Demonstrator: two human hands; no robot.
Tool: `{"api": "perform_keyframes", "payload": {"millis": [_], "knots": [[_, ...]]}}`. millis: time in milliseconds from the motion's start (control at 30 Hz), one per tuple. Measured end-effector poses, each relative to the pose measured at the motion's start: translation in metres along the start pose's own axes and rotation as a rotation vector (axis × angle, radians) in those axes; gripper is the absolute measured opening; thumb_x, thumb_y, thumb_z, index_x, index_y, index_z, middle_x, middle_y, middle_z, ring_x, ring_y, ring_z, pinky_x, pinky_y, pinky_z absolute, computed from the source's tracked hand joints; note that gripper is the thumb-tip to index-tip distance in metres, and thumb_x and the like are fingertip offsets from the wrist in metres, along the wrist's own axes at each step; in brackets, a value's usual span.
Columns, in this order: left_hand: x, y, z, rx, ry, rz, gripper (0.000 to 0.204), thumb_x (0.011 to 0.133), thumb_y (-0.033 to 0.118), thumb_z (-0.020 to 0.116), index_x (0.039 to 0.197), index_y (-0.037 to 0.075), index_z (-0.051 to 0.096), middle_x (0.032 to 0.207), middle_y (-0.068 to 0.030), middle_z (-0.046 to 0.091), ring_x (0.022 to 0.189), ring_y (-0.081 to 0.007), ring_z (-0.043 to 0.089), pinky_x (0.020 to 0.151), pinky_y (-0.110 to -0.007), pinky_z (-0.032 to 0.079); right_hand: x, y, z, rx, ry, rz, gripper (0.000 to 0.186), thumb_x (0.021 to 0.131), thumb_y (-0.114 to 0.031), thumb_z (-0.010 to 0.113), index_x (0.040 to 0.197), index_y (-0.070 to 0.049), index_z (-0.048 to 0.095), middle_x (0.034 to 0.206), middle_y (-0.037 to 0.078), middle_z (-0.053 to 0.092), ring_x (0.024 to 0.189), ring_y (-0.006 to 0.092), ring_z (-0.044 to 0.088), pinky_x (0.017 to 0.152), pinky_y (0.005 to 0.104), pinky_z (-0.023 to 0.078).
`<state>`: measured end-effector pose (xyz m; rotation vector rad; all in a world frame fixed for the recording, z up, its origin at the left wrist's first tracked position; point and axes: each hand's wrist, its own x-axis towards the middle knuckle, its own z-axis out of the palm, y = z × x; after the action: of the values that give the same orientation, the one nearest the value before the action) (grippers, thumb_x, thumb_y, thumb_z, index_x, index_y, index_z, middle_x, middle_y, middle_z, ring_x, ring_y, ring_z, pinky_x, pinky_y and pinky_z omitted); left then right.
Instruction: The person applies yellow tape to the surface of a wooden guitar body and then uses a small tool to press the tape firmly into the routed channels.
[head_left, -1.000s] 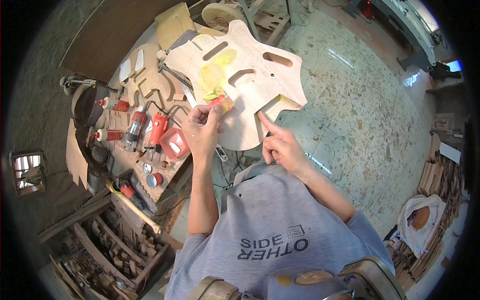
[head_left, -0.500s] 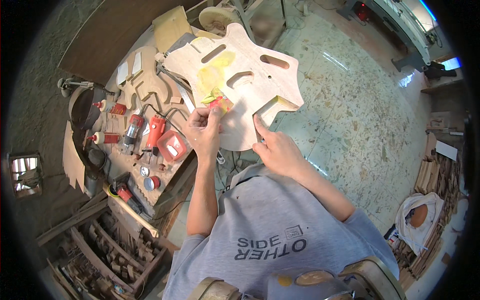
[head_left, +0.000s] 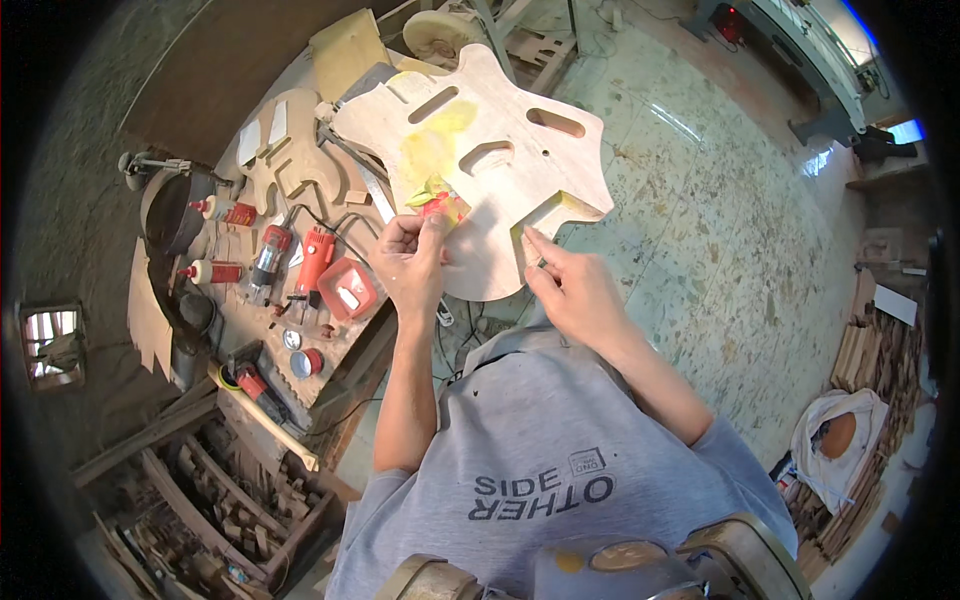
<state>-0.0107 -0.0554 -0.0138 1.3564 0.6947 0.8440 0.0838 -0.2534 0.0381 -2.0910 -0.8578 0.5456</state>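
A pale wooden guitar body (head_left: 500, 215) with several cut-out slots and pockets lies in front of me, a yellow smear across its upper left face. Pinched in my left hand (head_left: 408, 262) is a small, crumpled red-and-yellow packet (head_left: 447, 207), held against the wood; its far end looks yellow-green. At the pocket on the near right edge is my right hand (head_left: 580, 295). Its index finger reaches toward the pocket's corner, with the thumb apart below it and the other fingers curled. Whether the index fingertip touches the wood is hard to see.
A workbench on the left carries another guitar body (head_left: 295, 165), red power tools (head_left: 317, 262), glue bottles (head_left: 222, 211), a red square dish (head_left: 347, 290) and a small round tin (head_left: 306, 362). Below stands a crate of wood offcuts (head_left: 215, 500). A machine (head_left: 790, 70) stands far right.
My right hand has shifted slightly right and turned, its index finger drawing back from the pocket's edge. My left hand keeps its pinch on the packet in nearly the same place.
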Motion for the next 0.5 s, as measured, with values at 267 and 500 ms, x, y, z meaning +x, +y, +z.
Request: {"api": "perform_keyframes", "payload": {"millis": [267,500], "knots": [[-0.002,0.004,-0.001,0.068,-0.011,-0.011,0.02,0.102,0.013,0.077,0.088,0.0,0.069,0.072,0.0002,0.066,0.058,-0.0038,0.058,0.054,-0.02,0.045,-0.001,-0.001,0.01,-0.436,-0.08,-0.119,0.06,0.1,-0.026,0.058,0.15,0.007,0.056,0.059,0.021,0.066,0.056,0.0419,0.07,0.062,0.0534,0.057],[-0.001,0.003,0.0,0.043,-0.01,-0.009,0.02,0.101,0.014,0.077,0.089,0.0,0.07,0.072,-0.0028,0.068,0.054,-0.0071,0.059,0.054,-0.022,0.045,0.002,0.003,-0.001,-0.781,-0.109,-0.239,0.061,0.098,-0.029,0.063,0.15,0.003,0.058,0.06,0.015,0.067,0.054,0.033,0.069,0.053,0.048,0.053]]}}
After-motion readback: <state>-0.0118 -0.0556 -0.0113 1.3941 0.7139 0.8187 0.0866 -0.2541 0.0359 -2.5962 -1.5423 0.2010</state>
